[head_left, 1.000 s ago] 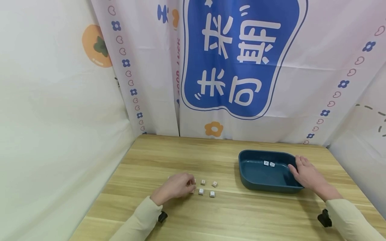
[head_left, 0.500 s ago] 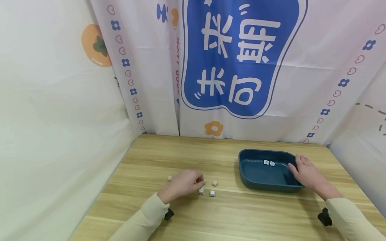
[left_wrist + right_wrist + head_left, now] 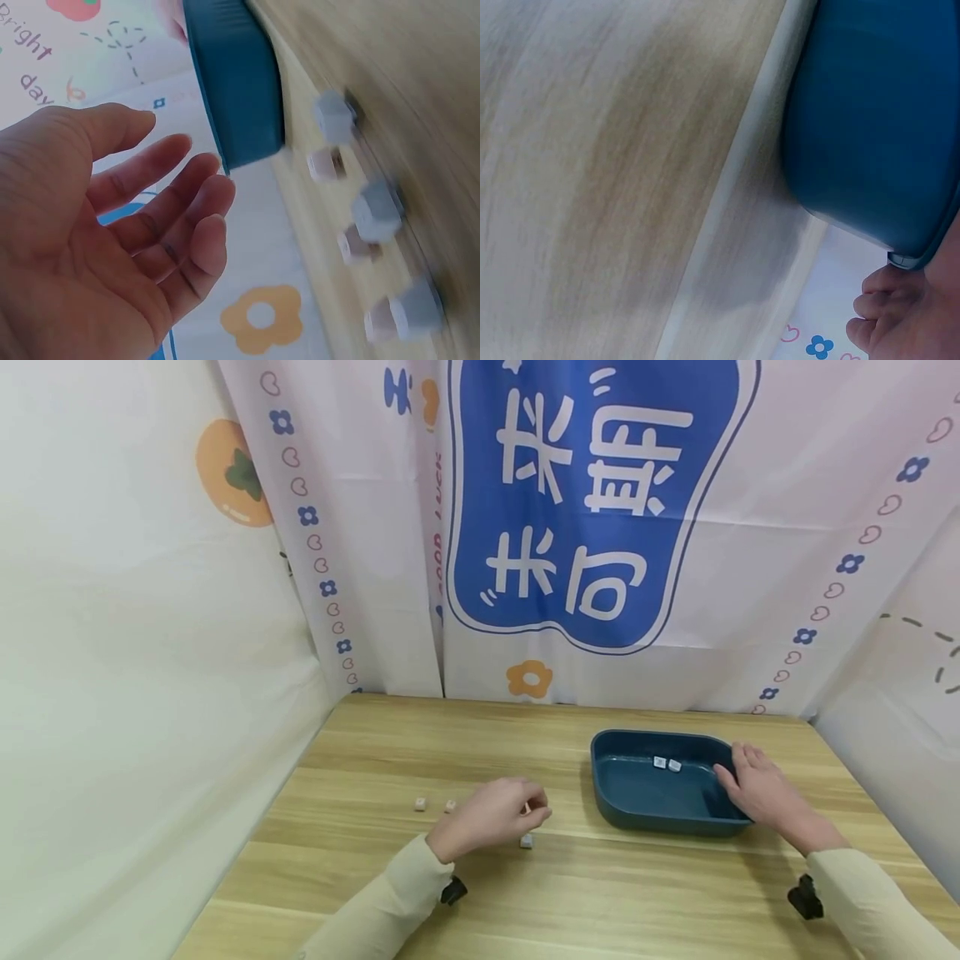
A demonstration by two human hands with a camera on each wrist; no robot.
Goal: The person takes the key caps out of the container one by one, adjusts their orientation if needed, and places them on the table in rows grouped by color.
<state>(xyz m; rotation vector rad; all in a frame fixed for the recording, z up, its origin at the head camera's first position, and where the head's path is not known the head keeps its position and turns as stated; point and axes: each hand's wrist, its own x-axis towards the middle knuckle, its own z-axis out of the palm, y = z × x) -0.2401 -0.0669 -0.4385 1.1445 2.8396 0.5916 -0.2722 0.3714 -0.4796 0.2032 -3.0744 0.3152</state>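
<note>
– So, how does the left hand [image 3: 491, 814] look from your end?
– I see it relaxed above the table [image 3: 600, 893], fingers loosely bent, thumb held apart from them. Small pale blocks [image 3: 527, 842] lie on the wood below; my left wrist view gives six, blurred, in two rows.
– What blocks my head view?
– That same hand: it hides some blocks and leaves us three.
– And the right hand [image 3: 768, 793]?
– I have it gripping the right end of the blue tray [image 3: 660, 797], covering the rim there. Two white blocks [image 3: 667, 764] sit inside, near the far wall. Behind the table hangs a printed curtain [image 3: 750, 585]
</note>
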